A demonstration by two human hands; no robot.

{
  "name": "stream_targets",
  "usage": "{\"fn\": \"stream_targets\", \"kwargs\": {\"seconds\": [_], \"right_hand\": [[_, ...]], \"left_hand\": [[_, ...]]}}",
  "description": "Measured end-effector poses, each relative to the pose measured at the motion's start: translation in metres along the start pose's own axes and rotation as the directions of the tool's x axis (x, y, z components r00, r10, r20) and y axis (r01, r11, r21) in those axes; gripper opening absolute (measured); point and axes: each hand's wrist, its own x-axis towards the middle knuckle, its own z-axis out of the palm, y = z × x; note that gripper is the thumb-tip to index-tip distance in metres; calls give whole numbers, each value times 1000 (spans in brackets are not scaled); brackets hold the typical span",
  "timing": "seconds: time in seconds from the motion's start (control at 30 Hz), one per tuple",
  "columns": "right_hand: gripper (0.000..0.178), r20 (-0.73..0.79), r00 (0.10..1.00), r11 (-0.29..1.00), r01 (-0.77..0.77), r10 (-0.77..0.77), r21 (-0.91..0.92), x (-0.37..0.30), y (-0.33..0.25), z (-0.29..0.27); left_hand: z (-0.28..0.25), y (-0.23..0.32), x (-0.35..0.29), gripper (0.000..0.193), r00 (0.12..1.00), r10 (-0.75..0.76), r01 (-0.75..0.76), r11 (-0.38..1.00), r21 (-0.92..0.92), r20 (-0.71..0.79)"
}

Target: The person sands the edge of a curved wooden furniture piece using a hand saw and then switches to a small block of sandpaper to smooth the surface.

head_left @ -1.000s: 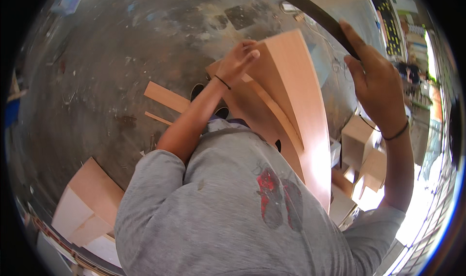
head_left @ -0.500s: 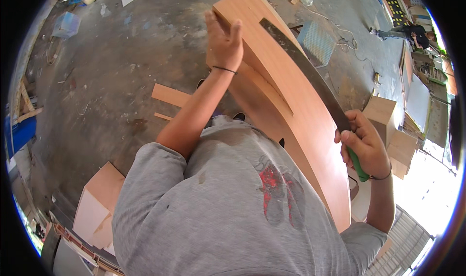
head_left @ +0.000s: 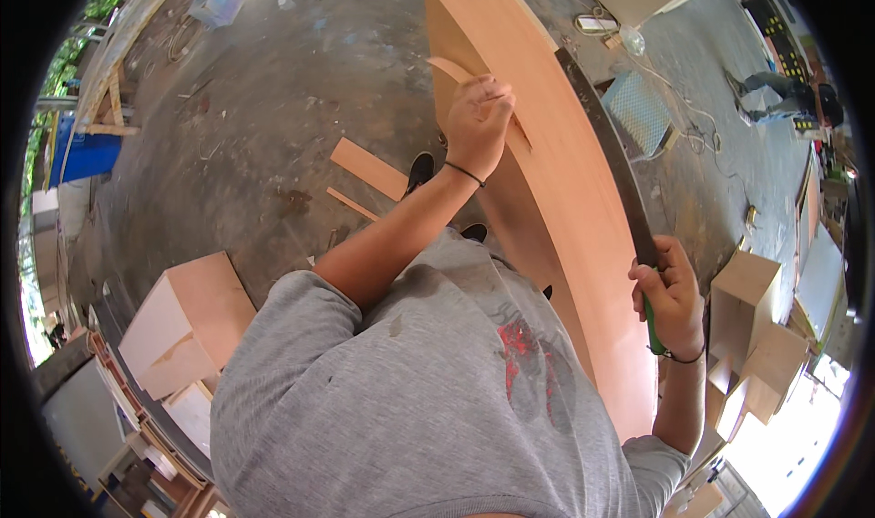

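A tall light-brown wooden panel stands on edge in front of me, running from the top of the view down to my right side. My left hand grips a thin curled strip of veneer at the panel's left edge. In my right hand is the green handle of a long dark blade, which lies along the panel's right edge and points away from me.
Loose wooden strips lie on the stained concrete floor. Pale wooden boxes stand at lower left and further wooden boxes at right. A cable and a blue mesh tray lie at upper right. Another person stands at far right.
The view has tipped so the panel fills more of the frame. My left hand has slid down the panel's edge and now pinches the strip. My right hand has dropped lower with the blade.
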Motion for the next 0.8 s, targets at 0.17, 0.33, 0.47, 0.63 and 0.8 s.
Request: {"fn": "stream_targets", "kwargs": {"seconds": [0.17,0.33,0.47,0.63,0.8], "right_hand": [[27,64,996,998,57,-55,-35,5,-3,-2],[45,144,923,707,367,-356,-604,25,-41,20],[50,337,857,468,500,-390,-729,61,-85,38],[46,392,897,267,436,-204,-859,94,-161,69],[43,319,948,112,315,22,-943,127,-132,88]], "left_hand": [[-5,24,7,24,969,-239,228,782,-580,59],[-43,19,93,29,946,251,-264,964,-41,-205],[-17,57,190,55,858,298,-443,840,312,417],[-4,55,201,54,704,2,-600,537,593,710],[17,7,201,57,713,152,-671,430,604,684]]}}
